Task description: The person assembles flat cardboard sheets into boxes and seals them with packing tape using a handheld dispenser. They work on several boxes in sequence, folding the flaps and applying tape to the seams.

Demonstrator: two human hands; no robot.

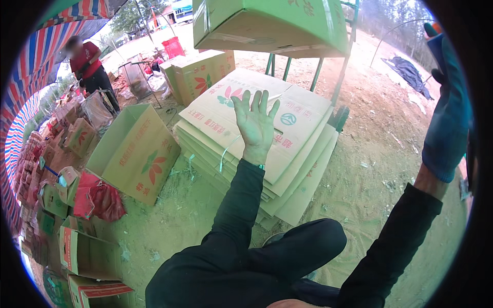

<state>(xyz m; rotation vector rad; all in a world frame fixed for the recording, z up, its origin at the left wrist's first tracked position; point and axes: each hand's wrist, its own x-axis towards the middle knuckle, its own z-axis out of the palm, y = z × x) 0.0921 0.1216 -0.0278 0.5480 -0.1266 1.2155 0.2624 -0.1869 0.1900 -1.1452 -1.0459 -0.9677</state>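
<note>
My left hand point(255, 125) is bare, palm up, with its fingers spread and nothing in it. It is over a stack of flattened cardboard cartons point(304, 115) printed with red and green leaves and red writing; whether it touches the top sheet is not clear. A loose pale strap point(228, 153) hangs over the stack's near side. At the far right my right hand point(448, 104), in a blue work glove, is raised near the picture's rim. Something blue and orange point(436, 38) shows by its fingers, too cut off to identify.
Beyond the stack, a taped carton point(277, 27) sits high by a green metal frame point(317, 73). An open carton point(142, 161) and a red mesh sack point(98, 198) lie to the left. More open cartons point(90, 254) line the left side. A person point(90, 65) stands farther back.
</note>
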